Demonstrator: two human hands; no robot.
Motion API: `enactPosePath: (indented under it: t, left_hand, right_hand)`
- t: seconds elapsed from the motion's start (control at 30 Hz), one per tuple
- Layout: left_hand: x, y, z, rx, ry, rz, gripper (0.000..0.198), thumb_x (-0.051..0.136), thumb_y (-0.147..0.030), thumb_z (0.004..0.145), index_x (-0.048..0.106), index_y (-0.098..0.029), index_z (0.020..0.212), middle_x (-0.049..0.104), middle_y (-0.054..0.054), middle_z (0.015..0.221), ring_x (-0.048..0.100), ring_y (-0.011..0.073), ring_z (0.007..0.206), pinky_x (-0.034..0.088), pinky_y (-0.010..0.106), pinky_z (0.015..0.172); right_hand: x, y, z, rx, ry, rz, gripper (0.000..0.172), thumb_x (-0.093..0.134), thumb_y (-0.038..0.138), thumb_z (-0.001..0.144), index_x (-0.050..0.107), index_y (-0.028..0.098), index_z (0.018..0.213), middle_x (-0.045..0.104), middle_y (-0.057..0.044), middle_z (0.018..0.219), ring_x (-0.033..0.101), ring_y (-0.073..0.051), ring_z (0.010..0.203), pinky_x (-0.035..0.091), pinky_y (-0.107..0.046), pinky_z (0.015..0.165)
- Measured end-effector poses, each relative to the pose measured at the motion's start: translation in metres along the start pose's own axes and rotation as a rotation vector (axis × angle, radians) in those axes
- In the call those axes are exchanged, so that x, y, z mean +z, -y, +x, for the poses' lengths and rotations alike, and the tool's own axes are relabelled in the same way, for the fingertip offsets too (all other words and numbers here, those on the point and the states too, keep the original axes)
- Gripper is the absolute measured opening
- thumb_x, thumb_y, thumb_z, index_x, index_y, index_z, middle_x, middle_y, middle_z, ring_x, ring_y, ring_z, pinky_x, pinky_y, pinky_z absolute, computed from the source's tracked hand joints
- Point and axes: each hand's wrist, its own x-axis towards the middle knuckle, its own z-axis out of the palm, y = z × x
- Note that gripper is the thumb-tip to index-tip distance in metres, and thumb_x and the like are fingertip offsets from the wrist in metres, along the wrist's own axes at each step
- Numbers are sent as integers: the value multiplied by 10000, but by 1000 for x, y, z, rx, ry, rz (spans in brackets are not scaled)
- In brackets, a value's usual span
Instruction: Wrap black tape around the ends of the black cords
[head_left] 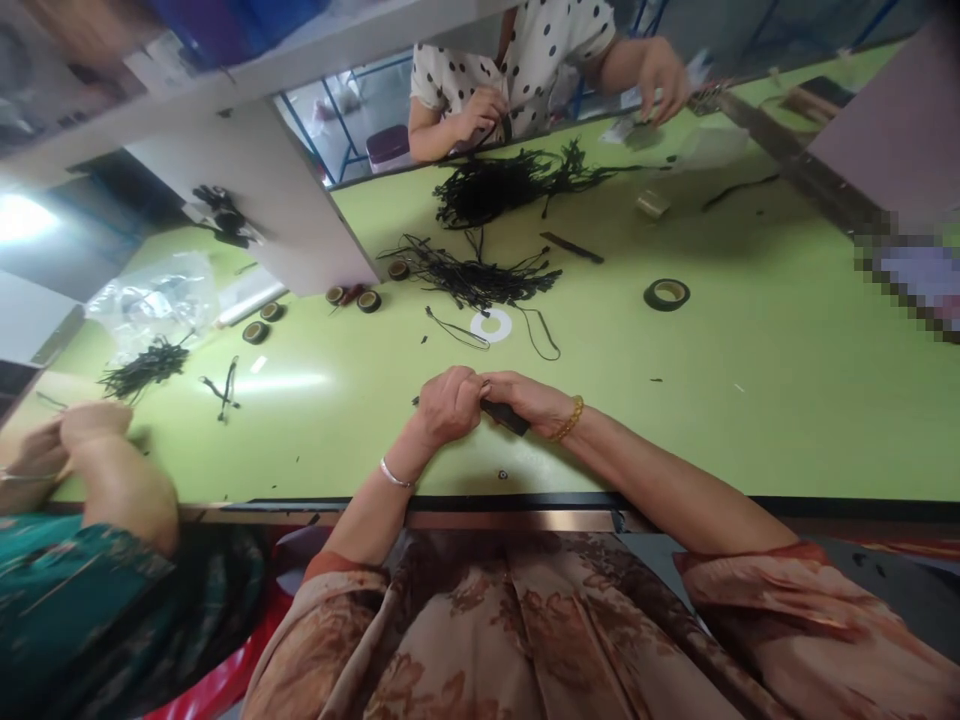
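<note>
Above the near part of the green table, my left hand (452, 402) and my right hand (531, 398) meet, fingers closed and thumbs close together. Out from under my right hand sticks a flat black strip (507, 416), slanting down to the right. A small black end (416, 401), like the tip of a cable, shows at the left side of my left fist; the rest is hidden in the fingers. Just beyond my hands lie a white ring (491, 326) and two loose black cables, one of them a looped cable (541, 335).
A pile of black cables (480, 280) lies ahead, with a larger bundle (495, 185) behind it before a co-worker in a dotted shirt. Black tape rolls (667, 294) (368, 301) sit around. To the left are a co-worker's hands (94, 430), a plastic bag (157, 300) and an upright panel (300, 220).
</note>
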Motion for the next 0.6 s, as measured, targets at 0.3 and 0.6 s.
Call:
enactPosePath:
  t: [0.3, 0.6]
  left_hand:
    - [-13, -9, 18, 87, -96, 23, 36, 463, -159, 919, 491, -182, 918, 620, 51, 720, 577, 146, 637, 379, 261, 564]
    - [-12, -4, 23, 143, -19, 45, 71, 475, -153, 919, 510, -181, 864, 601, 42, 693, 558, 140, 618, 342, 268, 550]
  right_hand:
    - [-1, 5, -9, -141, 32, -131, 262, 627, 376, 795, 509, 173, 680, 504, 13, 663, 435, -116, 637, 387, -252, 588]
    - [-8, 7, -10, -280, -24, -635, 179, 415, 259, 930, 540, 167, 839, 630, -40, 869, 540, -168, 835, 431, -303, 825]
